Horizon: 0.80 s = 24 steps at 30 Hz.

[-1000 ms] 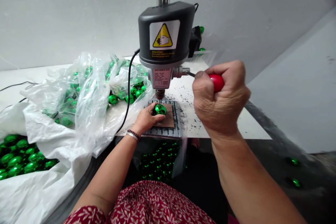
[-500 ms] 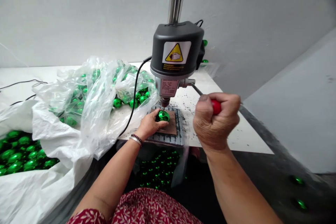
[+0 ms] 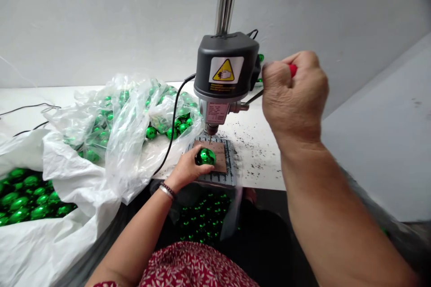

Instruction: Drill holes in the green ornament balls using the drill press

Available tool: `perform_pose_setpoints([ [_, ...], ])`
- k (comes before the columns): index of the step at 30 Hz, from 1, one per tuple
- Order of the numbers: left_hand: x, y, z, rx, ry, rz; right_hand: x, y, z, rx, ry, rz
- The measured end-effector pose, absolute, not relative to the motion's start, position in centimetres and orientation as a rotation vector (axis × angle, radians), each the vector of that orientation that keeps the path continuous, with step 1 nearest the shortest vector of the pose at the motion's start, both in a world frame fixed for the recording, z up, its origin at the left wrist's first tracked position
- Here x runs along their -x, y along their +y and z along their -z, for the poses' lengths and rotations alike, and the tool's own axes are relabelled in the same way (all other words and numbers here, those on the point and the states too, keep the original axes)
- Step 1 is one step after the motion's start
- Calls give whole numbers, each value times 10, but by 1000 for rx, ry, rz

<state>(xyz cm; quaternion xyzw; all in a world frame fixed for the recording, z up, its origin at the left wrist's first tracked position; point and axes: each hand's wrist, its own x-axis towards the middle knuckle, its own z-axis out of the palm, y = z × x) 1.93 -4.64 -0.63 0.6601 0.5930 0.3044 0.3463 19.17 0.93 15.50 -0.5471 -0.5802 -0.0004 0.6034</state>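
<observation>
My left hand (image 3: 189,166) grips a shiny green ball (image 3: 206,156) between thumb and fingers, over a brown board (image 3: 220,161) on the slotted metal base (image 3: 230,175). A drill press (image 3: 226,65) stands above it. Its thin drill bit (image 3: 210,139) points down just behind and above the ball, apart from it. My right hand (image 3: 294,96) is closed around the red knob (image 3: 293,70) of the press's feed lever (image 3: 255,97), raised to the right of the motor housing.
Clear plastic bags (image 3: 124,116) of green balls lie on the white table (image 3: 266,157), left of the press. A white sack (image 3: 81,188) holding more balls is at lower left. More balls (image 3: 204,217) show below the table edge. Dark shavings surround the base; a black cable (image 3: 172,130) hangs beside it.
My right hand has swung the lever upward. The bit has risen off the ball, and my left hand has drawn the ball slightly toward me and left.
</observation>
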Motion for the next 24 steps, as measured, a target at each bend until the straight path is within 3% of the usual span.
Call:
perform_pose_setpoints([
  [6,11,-75,-8,-1754,1376,-608,-187,0,-155,1386,-1280,-75],
  [11,61,-43,-8,-1618,1978,-946,-188,0,-153,1362,-1277,-66],
  [15,105,2,-5,-1476,2458,-670,-189,1,-151,1350,-1270,-44],
  [24,128,41,10,-1402,2473,-458,-194,7,-139,1206,-1313,81],
])
